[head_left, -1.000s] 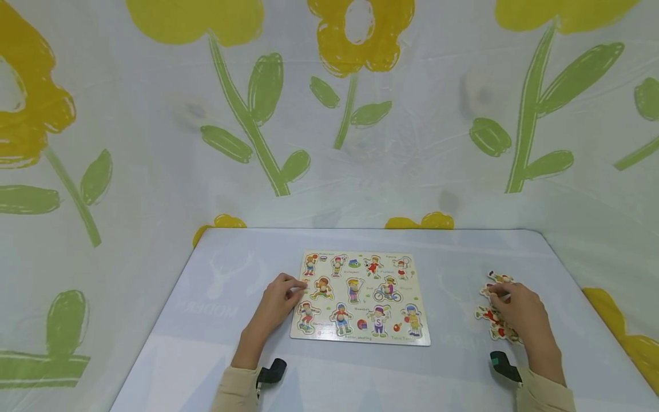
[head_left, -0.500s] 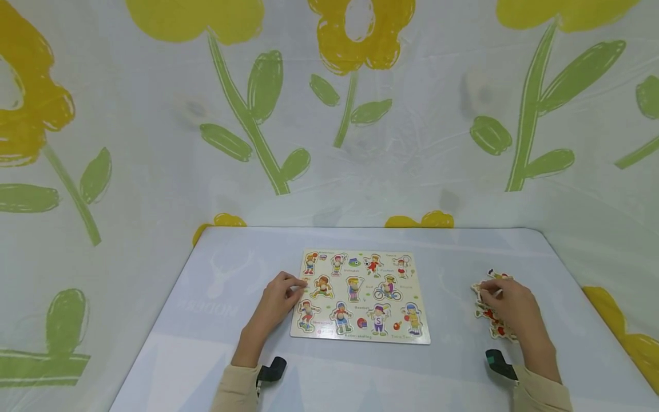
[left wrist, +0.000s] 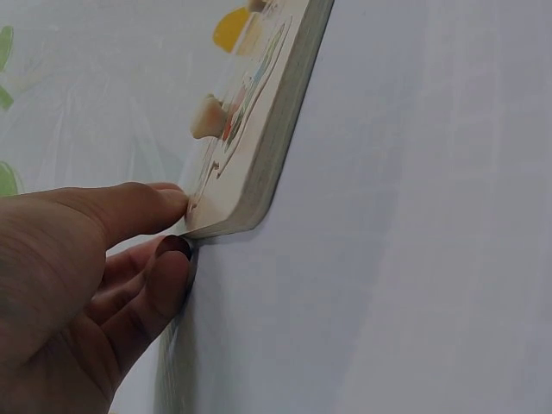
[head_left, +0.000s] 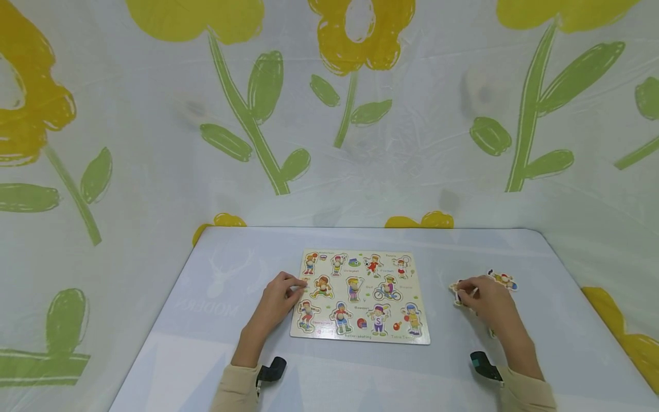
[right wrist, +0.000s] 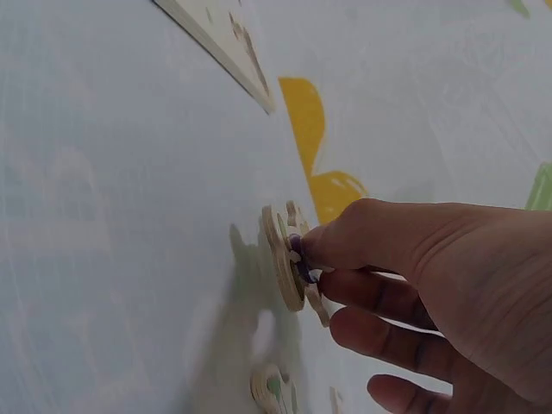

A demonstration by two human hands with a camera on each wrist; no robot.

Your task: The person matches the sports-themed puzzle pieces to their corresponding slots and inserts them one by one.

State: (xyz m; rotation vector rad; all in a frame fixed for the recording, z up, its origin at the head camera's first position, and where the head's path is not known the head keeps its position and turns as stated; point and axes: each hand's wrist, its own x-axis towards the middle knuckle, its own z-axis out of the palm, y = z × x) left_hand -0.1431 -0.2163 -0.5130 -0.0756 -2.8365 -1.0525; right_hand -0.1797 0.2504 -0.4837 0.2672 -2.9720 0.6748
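Note:
A wooden knob puzzle board point(head_left: 337, 292) with pictures of children at sports lies flat on the table. My left hand point(head_left: 278, 297) pinches its left edge; in the left wrist view the thumb point(left wrist: 142, 207) is on top at the corner, with a knob point(left wrist: 209, 116) close by. Right of the board, my right hand point(head_left: 489, 300) holds a figure-shaped puzzle piece point(right wrist: 281, 259) between thumb and finger, raised off the table with a shadow below. The picture on that piece is mostly hidden by the fingers.
Loose puzzle pieces point(head_left: 502, 279) lie behind the right hand, and another piece point(head_left: 492, 333) is mostly covered by the wrist. A white table point(head_left: 329, 372) bears everything, with a flower-printed curtain point(head_left: 329, 189) behind and at the sides. Each wrist wears a black camera point(head_left: 273, 371).
My right hand has moved left from the pile toward the board, lifting a piece with it. More of the loose pieces behind it now show. The left hand and board have stayed put.

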